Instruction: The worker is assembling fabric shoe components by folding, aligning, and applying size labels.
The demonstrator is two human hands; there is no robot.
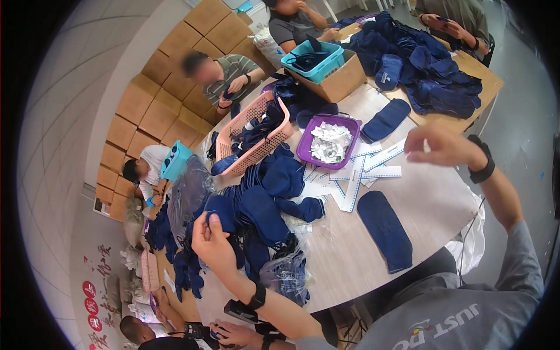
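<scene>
My left hand (pixel 214 245) pinches the edge of a navy eye mask (pixel 220 209) between thumb and fingers, at the near side of a heap of eye masks (pixel 259 213). My right hand (pixel 440 146) is raised over the right of the table, its fingers curled together. A small white spot shows between them; what it is, I cannot make out. Below that hand a single navy eye mask (pixel 385 232) lies flat. Another folded eye mask (pixel 385 119) rests farther back. White label strips (pixel 353 181) are spread beside the purple basket (pixel 304 144) of crumpled white scraps.
A pink basket (pixel 256 156) of dark straps stands behind the heap. Beyond it, a turquoise bin (pixel 318 65) sits on a cardboard box (pixel 344 81). More navy pieces (pixel 431 76) are piled on the far table. Several people work around, and clear plastic bags (pixel 286 277) lie near my left forearm.
</scene>
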